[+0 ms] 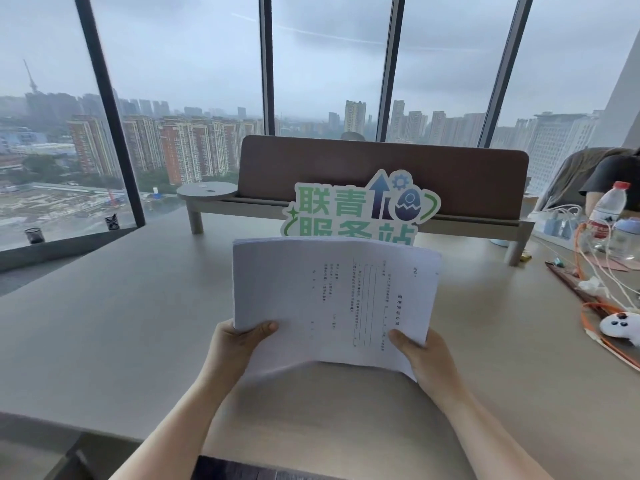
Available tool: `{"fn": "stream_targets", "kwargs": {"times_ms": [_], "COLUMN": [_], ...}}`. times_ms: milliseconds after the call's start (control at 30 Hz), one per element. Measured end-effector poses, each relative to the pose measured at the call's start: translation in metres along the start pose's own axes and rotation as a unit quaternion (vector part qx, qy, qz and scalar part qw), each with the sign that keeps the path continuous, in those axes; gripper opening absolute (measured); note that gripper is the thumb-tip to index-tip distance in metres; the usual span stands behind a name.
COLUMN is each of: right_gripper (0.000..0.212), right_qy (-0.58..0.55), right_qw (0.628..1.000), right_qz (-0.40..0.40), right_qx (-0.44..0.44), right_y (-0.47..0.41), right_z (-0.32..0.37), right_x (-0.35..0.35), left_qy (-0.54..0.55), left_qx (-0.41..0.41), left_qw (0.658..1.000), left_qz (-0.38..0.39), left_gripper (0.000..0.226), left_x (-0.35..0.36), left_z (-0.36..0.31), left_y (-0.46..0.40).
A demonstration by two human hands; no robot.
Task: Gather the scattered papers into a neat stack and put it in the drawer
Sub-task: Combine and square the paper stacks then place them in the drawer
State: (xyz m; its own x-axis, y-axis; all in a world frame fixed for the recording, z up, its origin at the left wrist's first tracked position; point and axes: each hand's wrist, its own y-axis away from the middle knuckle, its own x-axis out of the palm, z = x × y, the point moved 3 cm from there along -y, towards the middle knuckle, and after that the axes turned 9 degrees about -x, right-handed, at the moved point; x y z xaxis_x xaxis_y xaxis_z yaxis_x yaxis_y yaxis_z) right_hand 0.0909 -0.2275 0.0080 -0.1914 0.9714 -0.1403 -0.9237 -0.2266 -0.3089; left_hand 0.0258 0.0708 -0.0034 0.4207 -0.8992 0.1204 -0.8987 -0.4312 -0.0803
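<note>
The stack of papers is being held up above the surface, near the middle of the view, its sheets gathered into one thick white bundle. The top sheet is showing lines of small printed text running sideways, too small to read. The far edge is bowing upward and its layered sheets are showing slightly uneven at the far left corner. The near edge is sagging between the two hands.

The left hand is gripping the near left corner, thumb lying on top of the sheets and the fingers hidden beneath. The right hand is gripping the near right corner in the same manner, thumb on top.

Behind the stack, one green and white cut-out sign is standing upright in front of one brown divider panel. At the far right, one clear water bottle with a red cap is standing among white and orange cables, and one small white plush toy is lying nearer. Two dark pen cups are sitting by the window at the far left.
</note>
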Motion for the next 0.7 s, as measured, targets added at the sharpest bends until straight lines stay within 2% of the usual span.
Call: {"fn": "stream_targets", "kwargs": {"times_ms": [133, 233, 400, 500, 700], "right_gripper": [0.023, 0.023, 0.024, 0.023, 0.021], "right_qy": [-0.009, -0.019, -0.044, -0.057, -0.072], "right_qw": [1.000, 0.999, 0.995, 0.991, 0.978], "right_qz": [0.011, 0.033, 0.075, 0.105, 0.175], "right_qx": [-0.018, -0.032, -0.052, -0.066, -0.084], "right_y": [-0.005, -0.008, -0.010, -0.007, 0.006], "right_z": [0.012, 0.023, 0.046, 0.058, 0.081], "right_x": [0.021, 0.046, 0.098, 0.135, 0.218], "left_qy": [-0.012, -0.020, -0.019, -0.019, -0.026], "left_qx": [-0.008, -0.010, -0.003, -0.002, -0.003], "left_qw": [1.000, 0.998, 0.991, 0.983, 0.962], "left_qz": [-0.024, -0.057, -0.129, -0.181, -0.272], "left_gripper": [0.010, 0.036, 0.005, 0.014, 0.009], "left_x": [-0.025, -0.054, -0.105, -0.140, -0.219], "left_z": [-0.016, -0.028, -0.049, -0.059, -0.074], "left_y": [0.010, 0.017, 0.037, 0.052, 0.097]}}
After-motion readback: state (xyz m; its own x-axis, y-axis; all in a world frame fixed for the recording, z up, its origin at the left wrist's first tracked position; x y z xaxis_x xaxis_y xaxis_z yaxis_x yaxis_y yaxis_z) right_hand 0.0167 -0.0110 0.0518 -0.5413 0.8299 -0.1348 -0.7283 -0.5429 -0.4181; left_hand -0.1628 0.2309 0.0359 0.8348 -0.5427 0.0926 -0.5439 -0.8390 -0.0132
